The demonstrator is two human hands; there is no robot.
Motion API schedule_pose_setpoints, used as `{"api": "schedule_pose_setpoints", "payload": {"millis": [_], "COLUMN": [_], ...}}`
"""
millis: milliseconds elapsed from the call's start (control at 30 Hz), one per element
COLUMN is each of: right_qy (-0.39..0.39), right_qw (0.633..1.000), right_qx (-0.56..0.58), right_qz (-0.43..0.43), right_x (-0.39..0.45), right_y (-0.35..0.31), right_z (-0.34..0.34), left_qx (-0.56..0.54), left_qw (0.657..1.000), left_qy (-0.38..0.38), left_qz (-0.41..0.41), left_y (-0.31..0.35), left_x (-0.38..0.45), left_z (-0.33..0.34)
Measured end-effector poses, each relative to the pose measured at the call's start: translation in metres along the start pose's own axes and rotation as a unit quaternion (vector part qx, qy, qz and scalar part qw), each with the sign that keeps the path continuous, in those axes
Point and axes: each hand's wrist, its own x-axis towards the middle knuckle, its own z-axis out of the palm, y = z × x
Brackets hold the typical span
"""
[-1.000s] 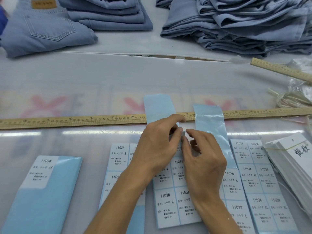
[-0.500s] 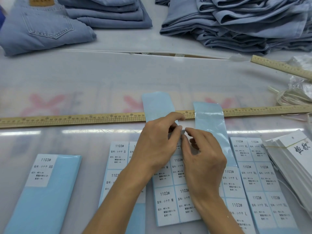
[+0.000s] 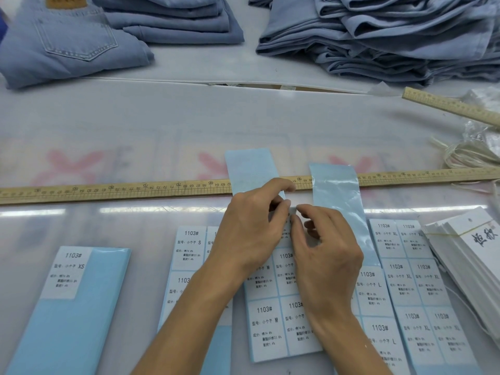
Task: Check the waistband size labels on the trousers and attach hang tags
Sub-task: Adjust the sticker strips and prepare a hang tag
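Note:
Several blue-backed sheets of white "1103#" size stickers lie side by side on the table: XS (image 3: pixel 67 299), S (image 3: pixel 189 255), M (image 3: pixel 273 320), L (image 3: pixel 378 328) and XL (image 3: pixel 422 293). Both my hands meet over the top of the M sheet. My left hand (image 3: pixel 249 228) holds the sheet's upper part, fingers curled. My right hand (image 3: pixel 324 247) pinches a sticker's corner (image 3: pixel 292 211) between thumb and forefinger. A stack of white hang tags (image 3: pixel 476 244) lies at the right edge. Folded blue trousers (image 3: pixel 70 41) and a larger pile (image 3: pixel 384 36) sit at the back.
A long wooden ruler (image 3: pixel 113 189) crosses the table under a clear plastic cover. A second ruler (image 3: pixel 454 106) lies at the back right, beside a bundle of pale string (image 3: pixel 470 158) and crumpled plastic.
The hands stay at the same spot on the M sheet; the right thumb and forefinger have worked slightly at the sticker's corner. Nothing else moved.

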Motion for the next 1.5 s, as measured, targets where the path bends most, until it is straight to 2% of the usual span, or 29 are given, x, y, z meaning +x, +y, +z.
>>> {"api": "schedule_pose_setpoints", "payload": {"millis": [1500], "right_qy": [0.012], "right_qw": [0.999], "right_qx": [0.018], "right_qz": [0.024], "right_x": [0.0014], "right_y": [-0.0004], "right_z": [-0.0008], "left_qx": [-0.013], "left_qw": [1.0], "left_qy": [-0.003], "left_qz": [-0.01], "left_y": [-0.0002], "left_x": [-0.0004], "left_z": [0.0015]}}
